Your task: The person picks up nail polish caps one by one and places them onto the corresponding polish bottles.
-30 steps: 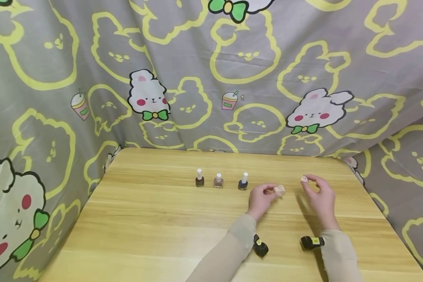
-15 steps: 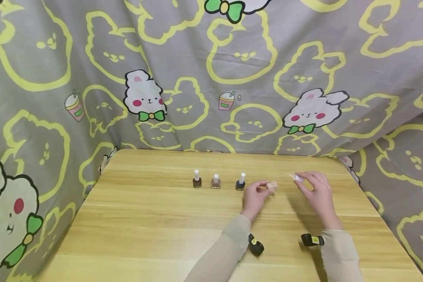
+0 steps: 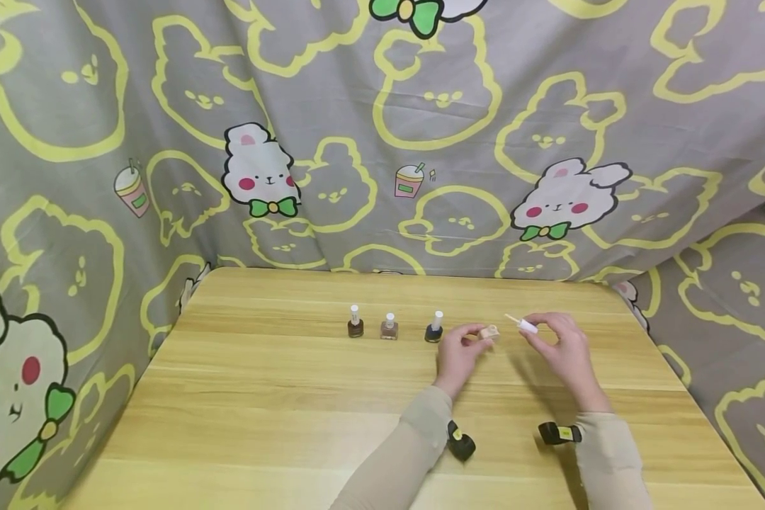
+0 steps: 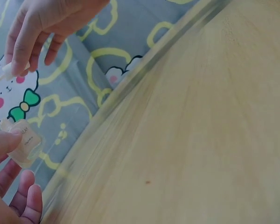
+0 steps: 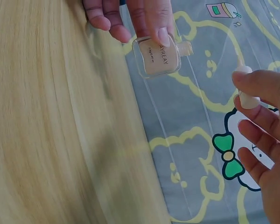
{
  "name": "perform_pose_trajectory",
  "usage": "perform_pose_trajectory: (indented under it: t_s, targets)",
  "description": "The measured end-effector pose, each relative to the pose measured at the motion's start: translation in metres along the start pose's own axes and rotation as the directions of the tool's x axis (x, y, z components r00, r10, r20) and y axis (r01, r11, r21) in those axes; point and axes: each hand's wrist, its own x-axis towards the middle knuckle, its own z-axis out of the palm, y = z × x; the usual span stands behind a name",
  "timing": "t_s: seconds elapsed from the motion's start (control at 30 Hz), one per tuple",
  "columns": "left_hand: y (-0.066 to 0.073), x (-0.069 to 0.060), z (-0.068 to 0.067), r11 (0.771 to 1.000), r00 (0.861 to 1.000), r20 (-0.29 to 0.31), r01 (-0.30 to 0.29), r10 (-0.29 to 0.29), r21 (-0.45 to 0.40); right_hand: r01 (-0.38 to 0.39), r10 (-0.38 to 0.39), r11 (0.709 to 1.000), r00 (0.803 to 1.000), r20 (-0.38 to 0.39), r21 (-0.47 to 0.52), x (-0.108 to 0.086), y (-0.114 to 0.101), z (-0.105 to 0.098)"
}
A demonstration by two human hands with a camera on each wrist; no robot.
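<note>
My left hand [image 3: 457,358] pinches a small square glass bottle of pale nail polish [image 5: 156,56], its neck uncapped. In my right hand [image 3: 566,354] the white brush cap [image 3: 528,326] is held between thumb and index finger. Its thin brush [image 3: 511,318] points left toward the bottle, with a gap between the two. Both are above the table. To the left of my left hand stand a dark blue nail polish bottle [image 3: 433,333], a mauve nail polish bottle [image 3: 389,330] and a dark brown nail polish bottle [image 3: 355,328], all upright with white caps.
The wooden table [image 3: 261,397] reaches back to a grey patterned curtain [image 3: 338,85], which also hangs along both sides. A black camera strap is on each wrist, the left one [image 3: 462,443] and the right one [image 3: 559,433].
My right hand has turned the brush cap so the brush points left, and has moved left toward the bottle. My left hand has shifted slightly left with the bottle.
</note>
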Motion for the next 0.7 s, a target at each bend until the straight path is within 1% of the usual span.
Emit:
perform_pose_trajectory:
  t_s: [0.13, 0.23, 0.47, 0.57, 0.7]
  targets:
    - [-0.001, 0.0002, -0.0001, 1.0, 1.0, -0.005, -0.015, 0.015, 0.007, -0.03, 0.028, 0.999, 0.999, 0.037, 0.03, -0.0018, 0.0005, 0.0004]
    - [-0.0019, 0.0002, -0.0002, 1.0, 1.0, -0.012, -0.021, 0.021, 0.019, -0.036, 0.034, 0.999, 0.997, 0.064, 0.037, -0.0029, 0.001, 0.0007]
    - [-0.0026, 0.0008, -0.0003, 0.999, 0.999, -0.023, -0.038, 0.039, 0.037, 0.012, -0.014, 1.0, 0.995, 0.097, 0.021, -0.0026, 0.0014, 0.0027]
    - [-0.0029, 0.0011, -0.0003, 0.998, 0.999, -0.022, -0.041, 0.042, 0.041, 0.025, -0.024, 1.0, 0.994, 0.108, -0.003, -0.0023, -0.0001, 0.0033]
    - [-0.0034, 0.0008, -0.0001, 0.997, 0.998, -0.027, -0.06, 0.061, 0.044, 0.037, -0.034, 0.999, 0.992, 0.121, -0.018, -0.0021, -0.0015, 0.0036]
